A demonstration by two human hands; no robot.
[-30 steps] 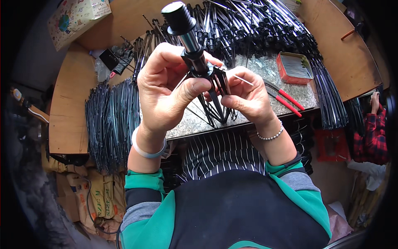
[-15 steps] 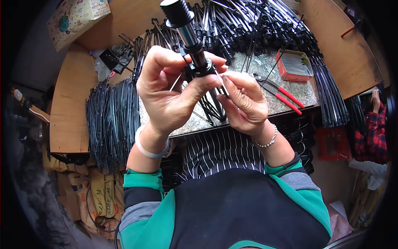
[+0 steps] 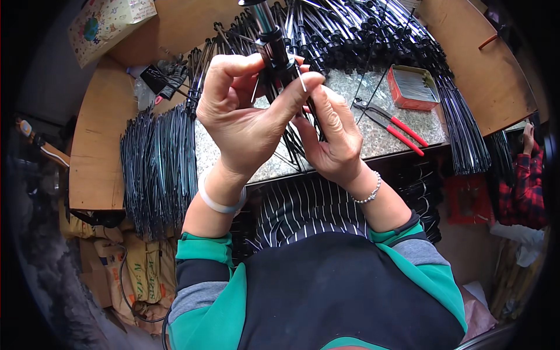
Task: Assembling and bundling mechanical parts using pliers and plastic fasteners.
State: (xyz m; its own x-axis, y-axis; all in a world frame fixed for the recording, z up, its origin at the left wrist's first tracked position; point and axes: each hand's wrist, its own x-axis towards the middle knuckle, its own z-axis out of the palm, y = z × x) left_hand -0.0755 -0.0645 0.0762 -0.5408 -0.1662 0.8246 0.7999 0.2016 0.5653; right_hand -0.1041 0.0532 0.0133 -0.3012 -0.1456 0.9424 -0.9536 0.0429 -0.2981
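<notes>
Between left hand [image 3: 248,119] and right hand [image 3: 335,134], one black ribbed frame [image 3: 282,63]!
Left grips its shaft [image 3: 274,48], right pinches its ribs [image 3: 293,144]!

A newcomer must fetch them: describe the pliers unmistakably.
Find the speckled tabletop. Right of the right hand, on the near side of the open red tin, lie the pliers. Two red handles, spread apart, distinguish them from the black rods nearby.

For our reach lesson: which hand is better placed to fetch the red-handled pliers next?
Probably the right hand, nearer the pliers on its right; the left hand, farther off, grips the umbrella frame.
</notes>
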